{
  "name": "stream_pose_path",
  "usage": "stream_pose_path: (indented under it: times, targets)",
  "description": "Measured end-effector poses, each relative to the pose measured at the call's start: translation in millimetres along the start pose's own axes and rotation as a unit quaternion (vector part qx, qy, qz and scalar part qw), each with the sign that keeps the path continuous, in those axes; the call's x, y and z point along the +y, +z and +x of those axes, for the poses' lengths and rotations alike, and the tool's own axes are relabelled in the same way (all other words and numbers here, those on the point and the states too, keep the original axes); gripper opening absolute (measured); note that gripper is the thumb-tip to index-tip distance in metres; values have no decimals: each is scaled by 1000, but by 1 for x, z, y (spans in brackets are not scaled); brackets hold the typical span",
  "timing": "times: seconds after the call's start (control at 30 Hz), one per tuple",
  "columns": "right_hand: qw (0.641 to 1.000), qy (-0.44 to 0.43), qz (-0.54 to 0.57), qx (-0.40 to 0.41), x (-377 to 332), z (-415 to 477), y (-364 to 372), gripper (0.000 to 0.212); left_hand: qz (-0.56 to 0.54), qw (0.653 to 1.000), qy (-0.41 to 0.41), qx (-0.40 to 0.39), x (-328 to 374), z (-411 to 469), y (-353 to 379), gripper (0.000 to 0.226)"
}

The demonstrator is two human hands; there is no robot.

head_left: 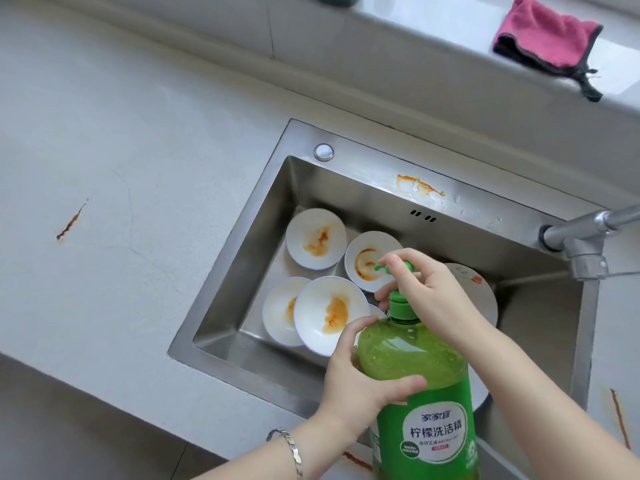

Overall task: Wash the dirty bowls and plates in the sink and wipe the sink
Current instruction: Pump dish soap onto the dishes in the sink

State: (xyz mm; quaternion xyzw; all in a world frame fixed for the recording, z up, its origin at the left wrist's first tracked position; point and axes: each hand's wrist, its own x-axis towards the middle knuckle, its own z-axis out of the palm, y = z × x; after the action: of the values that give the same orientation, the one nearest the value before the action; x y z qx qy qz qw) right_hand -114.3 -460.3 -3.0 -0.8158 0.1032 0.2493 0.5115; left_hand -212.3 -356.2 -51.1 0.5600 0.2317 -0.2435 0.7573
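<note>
Head view: likely soaping step, above stainless steel sink left hand grips green plastic detergent bottle, right hand clasps its green pump; next, squirt onto stained white bowls.

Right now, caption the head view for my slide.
Left hand grips detergent bottle, right hand on pump, over stained bowls in sink.

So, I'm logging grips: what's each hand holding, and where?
Both hold the green detergent bottle: the left hand grips its upper body, the right hand curls around the pump head on top.
</note>
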Motion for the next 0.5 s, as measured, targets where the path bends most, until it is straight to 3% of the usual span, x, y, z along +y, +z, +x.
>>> stream_pose_path:
  times: [0.27,0.5]
  targets:
    - [999,3,21,31,23,-6,-9,17,4,1000,-11,-17,-12,4,8,72]
    - [996,34,79,-20,24,-1,-16,22,-5,1000,0,14,-19,4,13,78]
